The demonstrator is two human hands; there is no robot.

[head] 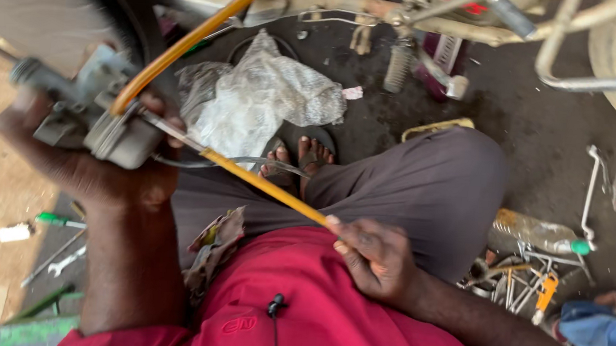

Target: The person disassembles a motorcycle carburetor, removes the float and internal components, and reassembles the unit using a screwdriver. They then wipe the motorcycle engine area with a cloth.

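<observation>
Left hand [85, 157] gripping grey carburetor [98, 119], fingers wrapping it. Right hand [374, 257] pinching yellow screwdriver [264, 184], tip touching carburetor. Plastic bag [262, 101] lying beyond.

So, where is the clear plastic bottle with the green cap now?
In the head view, the clear plastic bottle with the green cap lies on the ground at the right, beside the person's grey-trousered knee.

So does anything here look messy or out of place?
Yes. Tools lie scattered on the ground left of the person, crumpled plastic lies by the feet, and a bottle lies on its side among loose metal parts.
</observation>
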